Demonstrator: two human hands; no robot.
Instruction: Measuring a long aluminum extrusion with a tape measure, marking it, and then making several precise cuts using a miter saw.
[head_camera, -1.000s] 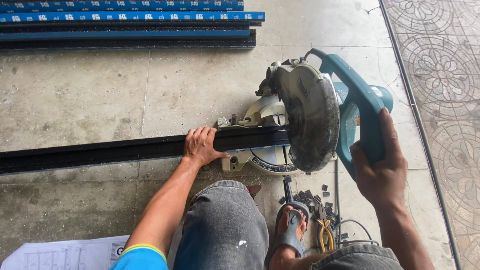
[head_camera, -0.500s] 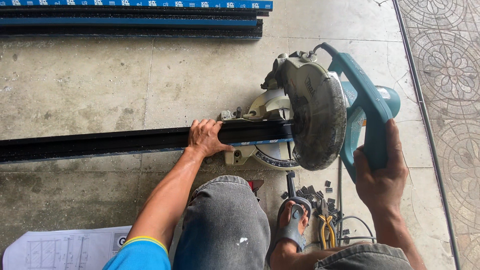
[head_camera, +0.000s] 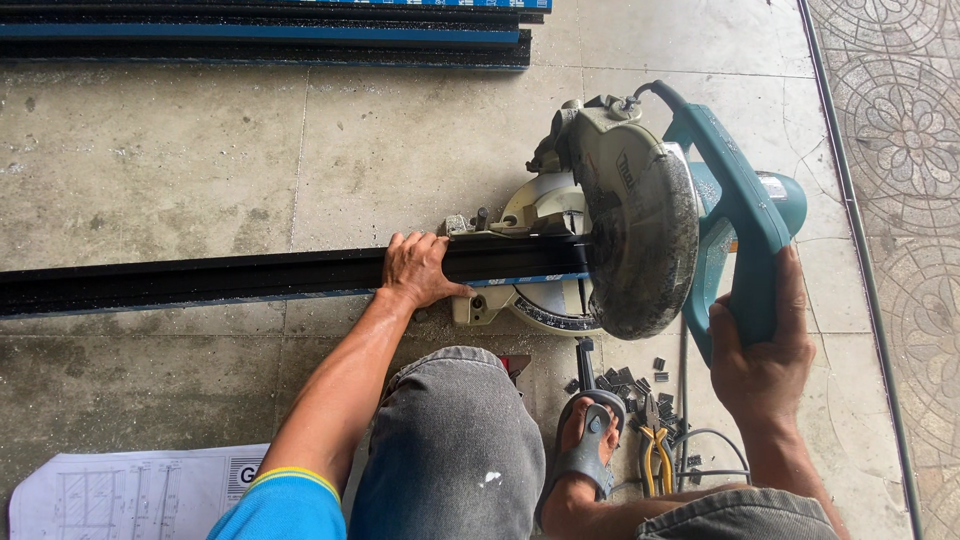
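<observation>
A long black metal profile (head_camera: 200, 280) lies across the concrete floor and runs into a teal mitre saw (head_camera: 640, 230). My left hand (head_camera: 420, 268) presses flat on the profile just left of the saw's base. My right hand (head_camera: 765, 350) is wrapped around the saw's teal handle (head_camera: 745, 230). The grey blade guard (head_camera: 640, 235) sits low over the right end of the profile. My knee in grey trousers and my foot in a sandal (head_camera: 590, 445) are below the saw.
More black and blue profiles (head_camera: 270, 35) are stacked along the top edge. Small black offcuts (head_camera: 640, 385) and yellow-handled pliers (head_camera: 655, 460) lie by my foot. A paper drawing (head_camera: 130, 495) rests at bottom left. Patterned tiles (head_camera: 900, 150) border the right side.
The view has shifted slightly, so the saw and profile appear lower in the frame. Both hands keep their holds on the profile and the saw handle.
</observation>
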